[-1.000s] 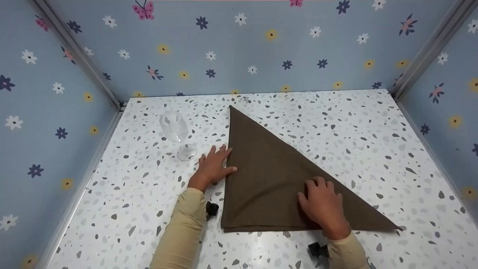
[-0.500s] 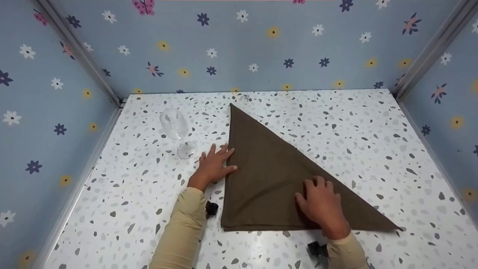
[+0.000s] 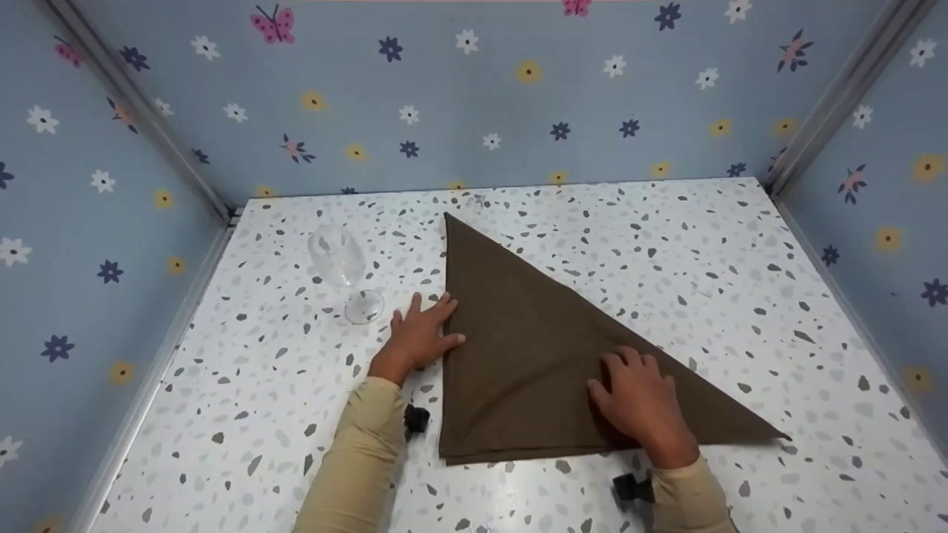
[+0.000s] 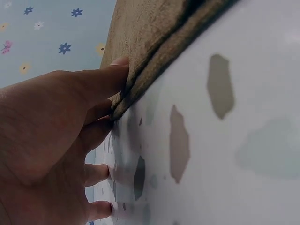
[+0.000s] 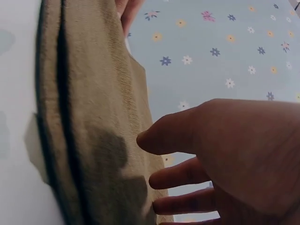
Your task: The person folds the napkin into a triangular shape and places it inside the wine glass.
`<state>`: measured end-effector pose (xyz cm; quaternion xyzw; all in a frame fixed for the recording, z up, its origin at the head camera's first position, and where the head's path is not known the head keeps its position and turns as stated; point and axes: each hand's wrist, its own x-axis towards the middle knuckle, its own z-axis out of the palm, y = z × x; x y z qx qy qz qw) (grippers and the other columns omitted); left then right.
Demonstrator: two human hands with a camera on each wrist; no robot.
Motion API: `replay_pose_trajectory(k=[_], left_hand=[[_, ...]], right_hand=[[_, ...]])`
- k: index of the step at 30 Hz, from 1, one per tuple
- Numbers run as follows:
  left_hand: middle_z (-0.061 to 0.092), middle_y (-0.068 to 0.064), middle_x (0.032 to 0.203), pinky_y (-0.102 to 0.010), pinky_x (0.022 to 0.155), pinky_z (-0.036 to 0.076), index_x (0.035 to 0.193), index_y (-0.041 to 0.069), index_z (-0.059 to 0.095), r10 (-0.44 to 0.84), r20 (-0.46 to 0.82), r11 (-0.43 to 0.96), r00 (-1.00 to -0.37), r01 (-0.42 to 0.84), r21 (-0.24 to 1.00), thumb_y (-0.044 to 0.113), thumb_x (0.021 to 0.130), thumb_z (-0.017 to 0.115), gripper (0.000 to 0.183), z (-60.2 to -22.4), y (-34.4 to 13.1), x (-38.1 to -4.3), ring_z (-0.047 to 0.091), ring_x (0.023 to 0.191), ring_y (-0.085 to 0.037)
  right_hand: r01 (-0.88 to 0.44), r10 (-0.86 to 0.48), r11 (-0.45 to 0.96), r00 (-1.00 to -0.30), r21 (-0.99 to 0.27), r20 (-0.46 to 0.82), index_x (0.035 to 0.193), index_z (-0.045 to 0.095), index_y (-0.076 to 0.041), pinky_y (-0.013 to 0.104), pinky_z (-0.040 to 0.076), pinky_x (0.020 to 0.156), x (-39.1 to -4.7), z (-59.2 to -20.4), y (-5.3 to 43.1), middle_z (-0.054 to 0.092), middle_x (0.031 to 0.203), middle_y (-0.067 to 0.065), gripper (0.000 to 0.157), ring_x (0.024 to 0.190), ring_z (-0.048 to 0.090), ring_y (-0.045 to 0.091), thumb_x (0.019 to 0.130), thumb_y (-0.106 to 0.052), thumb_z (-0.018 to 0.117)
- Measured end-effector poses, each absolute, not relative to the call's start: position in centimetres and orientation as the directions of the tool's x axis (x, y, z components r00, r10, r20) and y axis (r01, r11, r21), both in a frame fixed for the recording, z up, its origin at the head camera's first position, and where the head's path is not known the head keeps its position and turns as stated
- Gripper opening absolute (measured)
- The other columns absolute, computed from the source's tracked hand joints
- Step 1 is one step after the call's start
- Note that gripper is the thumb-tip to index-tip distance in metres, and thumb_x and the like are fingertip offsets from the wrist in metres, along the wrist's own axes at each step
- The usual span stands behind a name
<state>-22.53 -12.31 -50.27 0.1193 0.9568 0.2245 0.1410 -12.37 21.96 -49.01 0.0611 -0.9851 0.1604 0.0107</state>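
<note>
A brown cloth (image 3: pixel 511 355) lies on the speckled tabletop, folded into a triangle with several layers showing along its front edge. My left hand (image 3: pixel 419 337) rests at the cloth's left edge, fingers spread. In the left wrist view, the left thumb (image 4: pixel 105 80) lies on top of the cloth, while other fingertips touch the tabletop beside it. Toward the right part of the cloth, my right hand (image 3: pixel 638 396) sits palm down. Its fingertips meet the cloth surface in the right wrist view, with fingers (image 5: pixel 180 174) apart and loosely extended.
A clear stemmed glass (image 3: pixel 337 255) lies on its side left of the cloth, its round foot close to my left hand. Blue flower-patterned panels (image 3: pixel 474 96) enclose the speckled tabletop (image 3: pixel 703 244) at the back and both sides.
The head view has tilted slightly. The cloth's right tip has shifted a little toward the back; both hands stay at nearly the same spots on the cloth.
</note>
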Motion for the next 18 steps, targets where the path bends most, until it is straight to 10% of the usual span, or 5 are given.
replay_pose_trajectory(k=[18], left_hand=[[0.020,0.000,0.165,-0.064,0.116,0.001,0.159,0.018,0.032,0.285,-0.210,0.868,-0.935,0.158,0.471,0.045,0.099,0.060,0.071,-50.7,-12.1,-22.7,-0.001,0.152,-0.039]], right_hand=[[-0.035,-0.051,0.958,-0.997,-0.286,-0.050,0.132,0.060,0.000,0.073,0.043,0.080,-11.4,-48.1,22.0,0.047,0.139,0.033,0.053,0.120,0.046,0.054,0.094,-0.037,0.066]])
